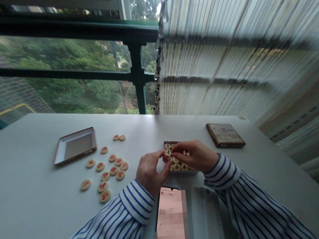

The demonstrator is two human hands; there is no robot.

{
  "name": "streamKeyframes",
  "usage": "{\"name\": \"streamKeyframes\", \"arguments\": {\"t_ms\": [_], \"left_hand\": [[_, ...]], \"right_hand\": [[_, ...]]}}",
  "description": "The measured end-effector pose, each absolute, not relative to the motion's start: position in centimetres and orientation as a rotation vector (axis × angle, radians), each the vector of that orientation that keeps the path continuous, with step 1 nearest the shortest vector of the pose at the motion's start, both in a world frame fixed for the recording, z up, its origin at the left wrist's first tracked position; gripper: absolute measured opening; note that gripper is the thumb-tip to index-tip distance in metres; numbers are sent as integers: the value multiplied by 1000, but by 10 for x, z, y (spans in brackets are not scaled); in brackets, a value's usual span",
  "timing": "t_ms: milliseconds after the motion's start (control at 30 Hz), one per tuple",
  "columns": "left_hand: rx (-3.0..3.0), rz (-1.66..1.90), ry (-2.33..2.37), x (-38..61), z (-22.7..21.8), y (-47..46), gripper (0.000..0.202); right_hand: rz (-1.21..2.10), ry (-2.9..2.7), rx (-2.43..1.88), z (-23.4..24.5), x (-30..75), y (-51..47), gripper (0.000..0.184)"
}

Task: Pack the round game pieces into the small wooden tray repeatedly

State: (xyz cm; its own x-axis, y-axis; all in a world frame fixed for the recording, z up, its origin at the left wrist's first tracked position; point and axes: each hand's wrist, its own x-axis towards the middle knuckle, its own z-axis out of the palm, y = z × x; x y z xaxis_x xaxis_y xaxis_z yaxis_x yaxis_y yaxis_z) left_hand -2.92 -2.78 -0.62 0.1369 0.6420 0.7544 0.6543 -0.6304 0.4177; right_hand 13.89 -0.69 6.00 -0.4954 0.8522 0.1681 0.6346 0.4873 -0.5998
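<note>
My left hand (150, 171) pinches a round wooden chess piece with a red mark (166, 158) at the left edge of a small box tray (165, 144). The tray holds several round pieces with dark marks. My right hand (194, 156) hovers over the tray with its fingers curled down onto the pieces; what they grip is hidden. Both wrists wear blue-striped white sleeves. Several loose red-marked pieces (112, 170) lie on the white table (33, 205) to the left of my hands.
An empty box lid (75, 146) lies at the back left of the table. A brown printed box (225, 134) sits at the back right. A phone (170, 215) lies near my chest. Behind the table are a window railing and vertical blinds.
</note>
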Motion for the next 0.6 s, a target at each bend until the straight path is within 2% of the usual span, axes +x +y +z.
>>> {"name": "streamKeyframes", "arguments": {"t_ms": [367,600], "left_hand": [[-2373,-1581,-1335,-28,-8,-29,26],[-2379,-1582,-1338,-29,-8,-29,26]], "right_hand": [[986,-2197,-1142,55,133,-8,20],[1058,-2154,-1136,52,132,-8,24]]}}
